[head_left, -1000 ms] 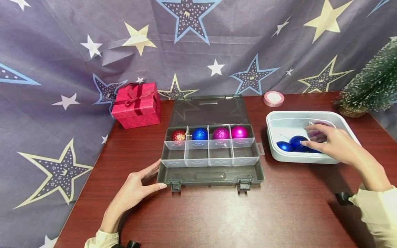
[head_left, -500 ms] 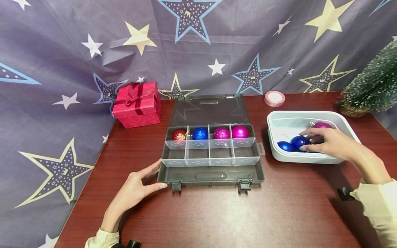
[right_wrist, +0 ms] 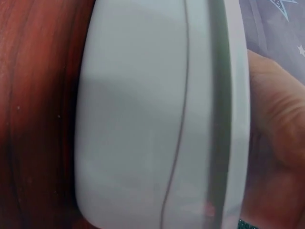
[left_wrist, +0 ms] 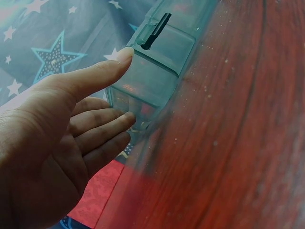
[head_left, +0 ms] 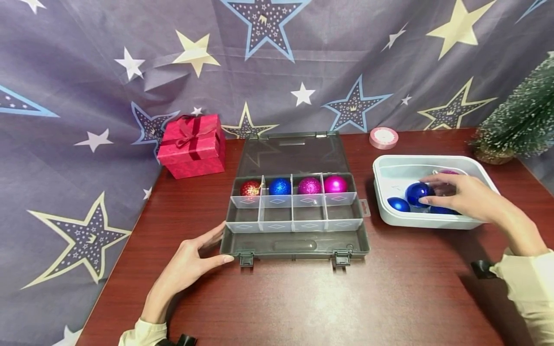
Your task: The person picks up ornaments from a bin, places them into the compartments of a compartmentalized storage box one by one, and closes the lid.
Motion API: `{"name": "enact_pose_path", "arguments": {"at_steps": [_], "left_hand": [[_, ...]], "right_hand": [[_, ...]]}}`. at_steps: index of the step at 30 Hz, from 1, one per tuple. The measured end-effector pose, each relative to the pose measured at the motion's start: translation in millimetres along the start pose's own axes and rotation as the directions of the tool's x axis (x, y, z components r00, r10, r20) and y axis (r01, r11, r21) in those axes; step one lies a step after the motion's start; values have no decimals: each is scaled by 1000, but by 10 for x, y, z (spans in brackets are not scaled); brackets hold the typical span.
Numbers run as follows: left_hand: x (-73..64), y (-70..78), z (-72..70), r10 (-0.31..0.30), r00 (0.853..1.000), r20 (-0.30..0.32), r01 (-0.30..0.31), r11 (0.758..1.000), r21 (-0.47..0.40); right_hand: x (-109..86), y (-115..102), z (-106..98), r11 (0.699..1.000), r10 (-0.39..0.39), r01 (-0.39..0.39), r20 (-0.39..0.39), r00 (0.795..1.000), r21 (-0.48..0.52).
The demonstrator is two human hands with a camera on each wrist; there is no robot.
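Note:
My right hand (head_left: 478, 199) reaches over the front rim of a white tub (head_left: 426, 221), pinching a shiny blue Christmas ball (head_left: 416, 194) between thumb and fingers. Under and beside it lie a matte blue ball (head_left: 398, 205) and a dark blue ball (head_left: 442, 210); a purple ball (head_left: 447, 172) is partly hidden behind the hand. In the right wrist view the tub wall (right_wrist: 138, 114) covers the fingers. My left hand (head_left: 182, 266), fingers straight, touches the front left corner of a grey divided box (head_left: 294, 246). Its back compartments hold red, blue, glittery pink and plain pink balls.
The box's clear lid (head_left: 294, 154) lies folded back. Behind left stands a red gift box (head_left: 190, 146). A pink ribbon roll (head_left: 383, 138) sits behind the tub, and a small frosted tree (head_left: 519, 115) is at far right. A star-patterned cloth (head_left: 268, 86) hangs behind.
My right hand has settled its fingers round the shiny blue ball, which has come up slightly from the others. The left hand and the divided box have stayed put.

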State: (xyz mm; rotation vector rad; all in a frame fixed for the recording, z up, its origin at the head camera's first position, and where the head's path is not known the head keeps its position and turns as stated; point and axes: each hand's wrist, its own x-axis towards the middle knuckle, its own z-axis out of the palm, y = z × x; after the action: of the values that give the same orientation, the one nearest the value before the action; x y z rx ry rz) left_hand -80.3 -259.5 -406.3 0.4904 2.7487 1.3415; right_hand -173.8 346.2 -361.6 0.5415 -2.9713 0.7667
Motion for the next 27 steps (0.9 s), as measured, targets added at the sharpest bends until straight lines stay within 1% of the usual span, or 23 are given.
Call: {"name": "enact_pose_path", "arguments": {"at_steps": [3,7,12,17,20,23,27], "left_hand": [[6,0,2,9,1000,-2,-9,1000,-4],[9,-2,5,10,1000,-1,-10,1000,-6],[8,-9,8,13,1000,1,-13,1000,-12],[0,-12,4,-1,1000,5,1,1000,-15],[-1,-10,2,-9,1000,6,9,1000,-12],[1,-6,2,-8,1000,5,8,1000,-7],[4,-5,3,-4,1000,1,4,1000,3]], "right_hand": [[-16,-10,-19,999,-13,15,-36,999,51],[-31,-44,-40,994,-12,17,-50,999,111],[-35,-121,-63,992,19,-11,-63,998,122],[-37,-198,-62,990,-16,28,-88,996,138],[-34,-259,-58,991,-22,36,-107,994,132],[-26,-316,-52,995,-39,51,-127,991,92],[-10,-380,-41,993,-101,108,-139,985,40]]}}
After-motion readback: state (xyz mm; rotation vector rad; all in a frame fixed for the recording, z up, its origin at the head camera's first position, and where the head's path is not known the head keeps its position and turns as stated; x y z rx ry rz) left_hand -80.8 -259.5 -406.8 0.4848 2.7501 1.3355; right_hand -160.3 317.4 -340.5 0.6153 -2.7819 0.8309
